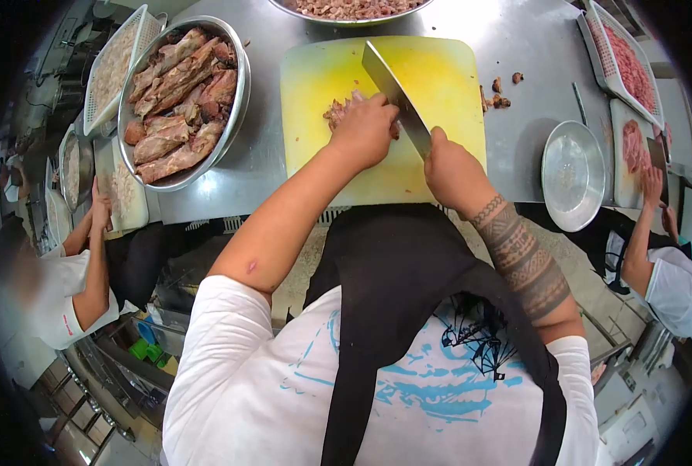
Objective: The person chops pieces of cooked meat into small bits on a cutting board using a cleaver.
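A yellow cutting board (439, 78) lies on the steel table in front of me. My right hand (453, 172) is closed round the handle of a broad cleaver (399, 97), whose blade slants up and left across the board. Just left of the blade, my left hand (365, 132) rests with curled fingers on pieces of meat (336, 114). Part of that meat is hidden under the fingers, and a darker bit shows beside the fingertips, close to the blade.
On the steel table (517, 46) stand a bowl of large meat pieces (179, 109), an empty metal bowl (573, 175), a basket of red meat (629, 66) and a bowl of chopped meat (361, 8). Co-workers work at both sides, one with a cleaver at right.
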Motion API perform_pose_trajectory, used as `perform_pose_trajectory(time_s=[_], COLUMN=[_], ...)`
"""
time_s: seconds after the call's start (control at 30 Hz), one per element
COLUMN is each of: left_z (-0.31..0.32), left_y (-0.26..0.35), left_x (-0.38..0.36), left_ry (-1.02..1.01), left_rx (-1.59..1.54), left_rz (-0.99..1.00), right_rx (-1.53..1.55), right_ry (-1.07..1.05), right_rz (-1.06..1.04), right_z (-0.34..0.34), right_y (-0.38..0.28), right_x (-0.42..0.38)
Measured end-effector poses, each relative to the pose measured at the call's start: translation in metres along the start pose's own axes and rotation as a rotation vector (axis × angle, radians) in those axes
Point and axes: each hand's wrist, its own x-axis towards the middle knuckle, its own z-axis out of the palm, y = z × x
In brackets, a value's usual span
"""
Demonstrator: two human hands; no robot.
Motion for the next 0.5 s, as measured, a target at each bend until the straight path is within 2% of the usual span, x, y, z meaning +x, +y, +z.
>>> perform_pose_trajectory(time_s=[0.03,0.1,0.33,0.4,0.5], left_z=[-0.002,0.001,0.008,0.002,0.0], left_y=[-0.002,-0.005,-0.005,-0.002,-0.001], left_x=[0.001,-0.006,-0.001,0.005,0.006], left_ry=[0.005,0.144,0.118,-0.006,0.001], left_rx=[0.003,0.011,0.192,0.229,0.273], left_rz=[0.004,0.024,0.011,-0.04,0.001], right_rx=[-0.015,-0.028,-0.004,0.004,-0.045], right_ry=[0.003,-0.006,-0.105,-0.12,-0.142], right_rz=[-0.023,-0.044,0.034,0.031,0.023], right_z=[-0.005,-0.013,-0.043,-0.044,-0.035], right_y=[0.005,0.011,-0.008,-0.013,-0.019], right_x=[-0.003,-0.018,-0.055,-0.052,-0.043])
